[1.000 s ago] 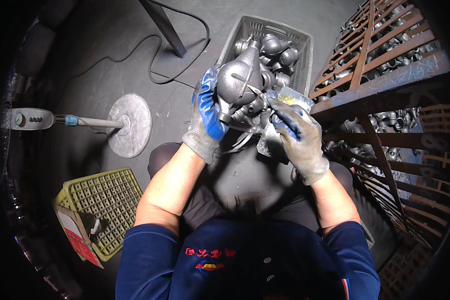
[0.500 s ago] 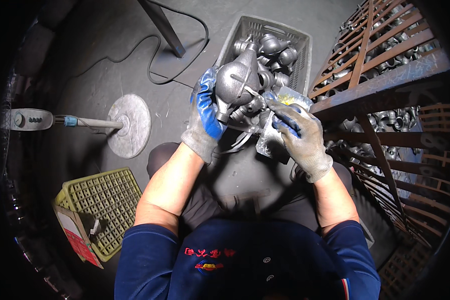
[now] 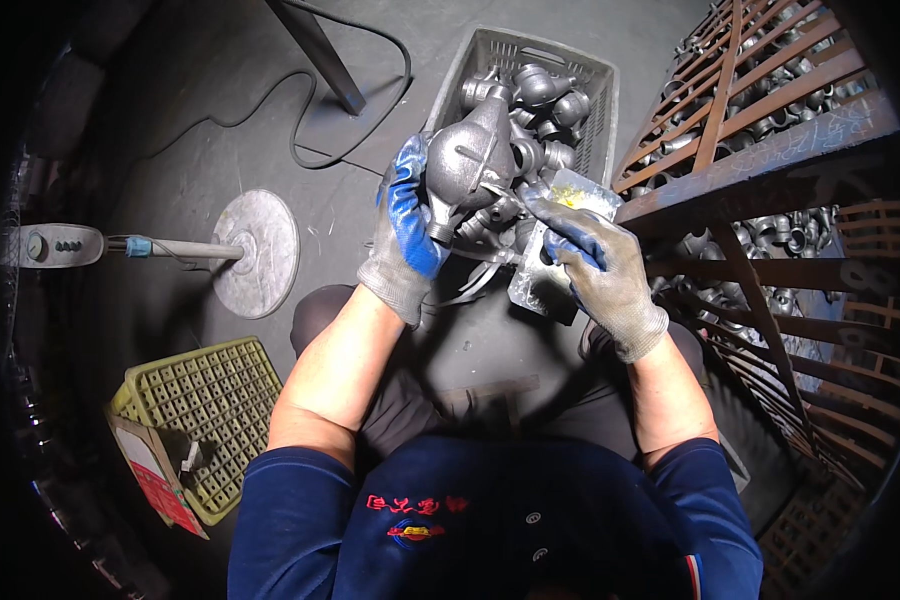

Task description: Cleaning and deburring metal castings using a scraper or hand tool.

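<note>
Both gloved hands work over a grey crate (image 3: 598, 75) of castings: the left hand (image 3: 402, 232) is clenched around a bulbous cast-metal fitting (image 3: 467, 160), likely heavy, rigid and rough, best gripped at its narrow neck, while right hand (image 3: 592, 268) fingers pinch a small tool (image 3: 497, 192) against it.

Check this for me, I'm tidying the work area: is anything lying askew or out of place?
The yellow crate at the lower left sits tilted on the floor, with a red-and-white card leaning on its edge. The stand fan looks laid flat on the floor. Nothing looks spilled or broken.
</note>
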The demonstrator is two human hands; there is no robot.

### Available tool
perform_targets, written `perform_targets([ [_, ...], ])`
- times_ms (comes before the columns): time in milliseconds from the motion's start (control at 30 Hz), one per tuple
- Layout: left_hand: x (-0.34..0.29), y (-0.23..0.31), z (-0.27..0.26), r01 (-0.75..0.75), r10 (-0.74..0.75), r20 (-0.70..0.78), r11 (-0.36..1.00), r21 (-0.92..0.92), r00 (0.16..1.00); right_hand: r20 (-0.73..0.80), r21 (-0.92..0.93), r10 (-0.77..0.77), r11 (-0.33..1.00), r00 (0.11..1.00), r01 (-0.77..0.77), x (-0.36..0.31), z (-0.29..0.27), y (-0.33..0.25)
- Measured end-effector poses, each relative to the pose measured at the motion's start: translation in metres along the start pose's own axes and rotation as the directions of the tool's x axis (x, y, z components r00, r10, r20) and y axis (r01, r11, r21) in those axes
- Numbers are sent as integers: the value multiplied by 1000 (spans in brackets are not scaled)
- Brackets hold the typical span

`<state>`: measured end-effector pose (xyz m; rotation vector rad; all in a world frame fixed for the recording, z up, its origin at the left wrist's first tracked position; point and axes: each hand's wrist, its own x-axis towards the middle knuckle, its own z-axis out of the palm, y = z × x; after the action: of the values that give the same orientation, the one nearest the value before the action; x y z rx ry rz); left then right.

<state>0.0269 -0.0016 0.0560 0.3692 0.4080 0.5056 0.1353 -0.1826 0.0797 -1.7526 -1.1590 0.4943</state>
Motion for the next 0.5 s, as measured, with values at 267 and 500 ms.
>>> perform_targets([
  [267, 3, -3, -6, -16, 16, 4, 1000, -3, 1000, -49, 70, 42, 997, 998, -39, -1, 3, 4],
  [500, 4, -4, -7, -33, 33, 18, 999, 41, 999, 23, 258, 140, 956, 990, -141, 0, -1, 2],
])
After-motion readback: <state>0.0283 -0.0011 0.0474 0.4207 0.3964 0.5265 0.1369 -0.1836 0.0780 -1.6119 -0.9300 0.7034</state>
